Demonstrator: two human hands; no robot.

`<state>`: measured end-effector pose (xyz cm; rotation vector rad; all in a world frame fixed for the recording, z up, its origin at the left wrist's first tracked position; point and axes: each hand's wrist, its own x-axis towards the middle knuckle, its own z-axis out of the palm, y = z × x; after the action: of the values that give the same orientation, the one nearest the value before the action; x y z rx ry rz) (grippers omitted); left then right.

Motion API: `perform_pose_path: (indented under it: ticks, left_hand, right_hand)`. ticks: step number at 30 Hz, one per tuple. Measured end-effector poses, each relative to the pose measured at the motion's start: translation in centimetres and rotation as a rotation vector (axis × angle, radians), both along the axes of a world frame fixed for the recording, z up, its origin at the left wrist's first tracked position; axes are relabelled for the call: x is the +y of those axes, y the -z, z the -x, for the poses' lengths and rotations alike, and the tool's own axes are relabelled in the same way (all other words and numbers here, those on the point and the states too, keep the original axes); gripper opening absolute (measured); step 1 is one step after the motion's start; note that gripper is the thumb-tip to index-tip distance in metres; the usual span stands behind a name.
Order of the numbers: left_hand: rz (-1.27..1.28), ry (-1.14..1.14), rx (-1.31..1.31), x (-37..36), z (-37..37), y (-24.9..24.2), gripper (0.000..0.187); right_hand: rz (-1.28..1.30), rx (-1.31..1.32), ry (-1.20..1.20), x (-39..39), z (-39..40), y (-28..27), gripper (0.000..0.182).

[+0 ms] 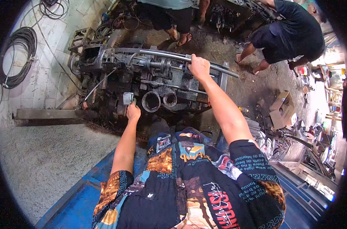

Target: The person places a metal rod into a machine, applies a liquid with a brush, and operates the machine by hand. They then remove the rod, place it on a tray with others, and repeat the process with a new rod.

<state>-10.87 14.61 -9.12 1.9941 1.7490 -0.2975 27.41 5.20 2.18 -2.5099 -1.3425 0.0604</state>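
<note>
A greasy lathe-like machine (158, 82), strewn with metal chips, stretches in front of me. My right hand (200, 68) is closed around a long metal rod (166, 54) that runs along its far side. Lower and to the left, my left hand (133, 111) is closed at the machine's near side, just below a small silvery block (128, 98). Whether that block is held or fixed to the machine I cannot make out. Two round metal rings, a larger one (143, 104) and a smaller one (169, 104), face me right of my left hand.
Two people, one (181, 15) beyond the machine and one bending (295, 34) at right, stand nearby. A coiled cable (19, 72) hangs on the left wall. A metal beam (55, 114) juts leftward. An open cardboard box (282, 112) and scattered parts lie at right.
</note>
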Motion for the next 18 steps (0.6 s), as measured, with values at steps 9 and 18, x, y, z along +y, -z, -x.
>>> perform_pose_path:
  ticks: [9, 18]
  left_hand:
    - [-0.021, 0.007, 0.001, -0.1, 0.0, 0.2, 0.041]
    - [-0.036, 0.024, 0.004, -0.4, -0.3, -0.6, 0.04]
  right_hand:
    - [0.013, -0.037, 0.006, -0.2, -0.1, -0.1, 0.029]
    - [0.017, -0.023, 0.005, -0.4, -0.3, 0.1, 0.03]
